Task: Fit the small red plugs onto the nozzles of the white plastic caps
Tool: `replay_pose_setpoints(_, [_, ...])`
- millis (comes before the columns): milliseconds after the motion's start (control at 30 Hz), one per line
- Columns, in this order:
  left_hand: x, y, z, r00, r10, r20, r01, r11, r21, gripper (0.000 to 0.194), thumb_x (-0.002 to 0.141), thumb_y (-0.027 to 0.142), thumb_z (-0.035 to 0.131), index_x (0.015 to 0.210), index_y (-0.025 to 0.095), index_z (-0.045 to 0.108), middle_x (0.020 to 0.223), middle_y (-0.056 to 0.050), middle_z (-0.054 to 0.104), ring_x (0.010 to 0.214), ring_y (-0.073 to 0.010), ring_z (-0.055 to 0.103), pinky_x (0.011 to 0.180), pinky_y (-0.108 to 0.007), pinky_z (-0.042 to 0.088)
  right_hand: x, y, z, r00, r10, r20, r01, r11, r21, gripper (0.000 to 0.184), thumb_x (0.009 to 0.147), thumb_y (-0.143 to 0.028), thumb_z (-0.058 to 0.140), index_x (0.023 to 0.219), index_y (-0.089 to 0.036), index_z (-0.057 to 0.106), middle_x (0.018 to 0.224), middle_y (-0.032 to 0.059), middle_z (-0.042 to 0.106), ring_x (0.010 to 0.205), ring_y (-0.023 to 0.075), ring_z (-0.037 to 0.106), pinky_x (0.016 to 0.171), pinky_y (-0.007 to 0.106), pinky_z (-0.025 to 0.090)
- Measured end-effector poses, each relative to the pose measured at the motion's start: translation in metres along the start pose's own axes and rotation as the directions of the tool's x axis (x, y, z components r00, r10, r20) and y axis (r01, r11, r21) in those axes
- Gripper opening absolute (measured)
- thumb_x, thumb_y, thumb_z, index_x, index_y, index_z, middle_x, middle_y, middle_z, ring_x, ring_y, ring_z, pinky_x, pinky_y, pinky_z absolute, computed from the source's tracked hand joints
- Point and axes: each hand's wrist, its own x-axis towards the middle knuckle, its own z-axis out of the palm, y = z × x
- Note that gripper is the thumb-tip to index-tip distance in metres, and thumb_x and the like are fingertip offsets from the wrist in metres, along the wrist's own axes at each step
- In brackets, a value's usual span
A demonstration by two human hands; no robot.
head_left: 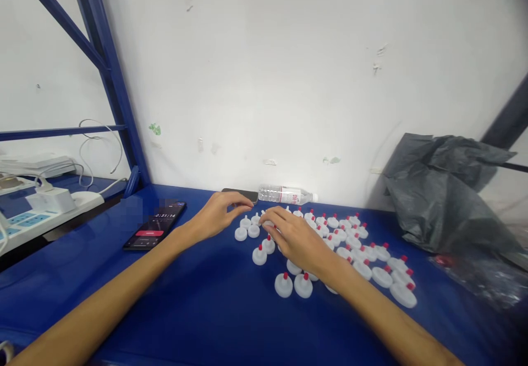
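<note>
"On the blue tabletop, going by the head view, there's a big spread of white discs, mostly from the middle out to the right. Most have red tips on their stems, but a few bare-stemmed discs sit at the left edge of the bunch."

"Cool, what are the 2 hands doing?"

"Left hand hovers beside those bare-stemmed discs, fingers loosely curved, thumb a bit apart, nothing visible between them. Right hand is over the bunch with its fingers bent down. Can't tell if it's pinching a disc or just above it, its own fingers block the view."

"How do you reckon they handle?"

"Looks like thin, light plastic, so I'd guess stiff, not very fragile, maybe slick on the smooth part. I'd grab the stem or the rim with thumb and 1 finger. They're packed close on the right, so a clumsy reach could knock neighbours over."

"Anything else around?"

"Phone reading 0:31:14 on the left, clear bottle lying by the wall, dark plastic bag on the right."
</note>
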Motion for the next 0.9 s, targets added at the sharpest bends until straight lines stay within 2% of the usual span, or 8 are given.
replay_pose_setpoints(167, [-0.002, 0.015, 0.007, 0.998, 0.056, 0.011, -0.055, 0.997, -0.049, 0.02, 0.102, 0.029, 0.061, 0.104, 0.022, 0.08, 0.101, -0.004, 0.083, 0.092, -0.0178, 0.075, 0.085, -0.028, 0.055, -0.003, 0.002, 0.003, 0.999, -0.038, 0.01, 0.038, 0.999, -0.01, 0.016, 0.105, -0.015, 0.05, 0.113, -0.025, 0.059, 0.11, 0.0033, 0.074, 0.101, 0.0215, 0.07, 0.094, 0.042, 0.057])
replay_pose_setpoints(300, [-0.004, 0.016, 0.01, 0.998, 0.055, 0.036, -0.052, 0.996, -0.076, 0.019, 0.101, 0.028, 0.062, 0.103, 0.023, 0.08, 0.1, -0.003, 0.083, 0.09, -0.0172, 0.074, 0.083, -0.028, 0.054, -0.003, 0.003, 0.003, 0.999, -0.033, 0.002, 0.033, 0.999, -0.015, 0.015, 0.104, -0.015, 0.051, 0.111, -0.026, 0.058, 0.107, 0.0028, 0.074, 0.098, 0.0215, 0.069, 0.091, 0.04, 0.056])
replay_pose_setpoints(400, [-0.004, 0.015, 0.013, 0.998, 0.037, 0.048, -0.032, 0.994, -0.105, 0.018, 0.1, 0.028, 0.063, 0.101, 0.023, 0.081, 0.099, -0.003, 0.083, 0.088, -0.0175, 0.073, 0.082, -0.029, 0.054, -0.003, 0.005, 0.001, 0.997, -0.078, 0.019, 0.079, 0.997, -0.021, 0.018, 0.104, -0.011, 0.048, 0.107, -0.025, 0.057, 0.103, 0.0035, 0.072, 0.094, 0.0215, 0.067, 0.087, 0.038, 0.055])
replay_pose_setpoints(600, [-0.007, 0.018, 0.023, 0.999, 0.021, -0.039, -0.028, 0.984, -0.173, 0.018, 0.097, 0.022, 0.063, 0.092, 0.021, 0.081, 0.092, -0.005, 0.082, 0.086, -0.0202, 0.073, 0.081, -0.032, 0.055, -0.004, 0.01, 0.002, 0.981, -0.195, 0.006, 0.194, 0.974, -0.12, 0.029, 0.096, 0.0, 0.042, 0.108, -0.022, 0.055, 0.103, 0.0087, 0.07, 0.103, 0.025, 0.063, 0.088, 0.04, 0.055])
replay_pose_setpoints(767, [-0.008, 0.024, 0.023, 0.993, 0.072, -0.098, -0.09, 0.978, -0.19, 0.019, 0.094, 0.016, 0.062, 0.089, 0.019, 0.079, 0.086, -0.005, 0.08, 0.08, -0.019, 0.072, 0.077, -0.032, 0.054, -0.006, 0.007, 0.002, 0.974, -0.221, -0.053, 0.218, 0.974, -0.055, 0.029, 0.096, -0.001, 0.043, 0.111, -0.024, 0.052, 0.096, 0.0054, 0.065, 0.093, 0.0224, 0.063, 0.079, 0.036, 0.056])
replay_pose_setpoints(900, [-0.011, 0.024, 0.024, 0.985, 0.132, -0.108, -0.148, 0.977, -0.153, 0.022, 0.095, 0.014, 0.057, 0.089, 0.019, 0.077, 0.086, -0.005, 0.078, 0.079, -0.0177, 0.07, 0.076, -0.03, 0.053, -0.006, 0.002, -0.001, 0.976, -0.21, -0.061, 0.211, 0.977, 0.014, 0.028, 0.097, 0.0, 0.044, 0.098, -0.027, 0.049, 0.095, 0.0025, 0.063, 0.091, 0.0204, 0.063, 0.078, 0.033, 0.056])
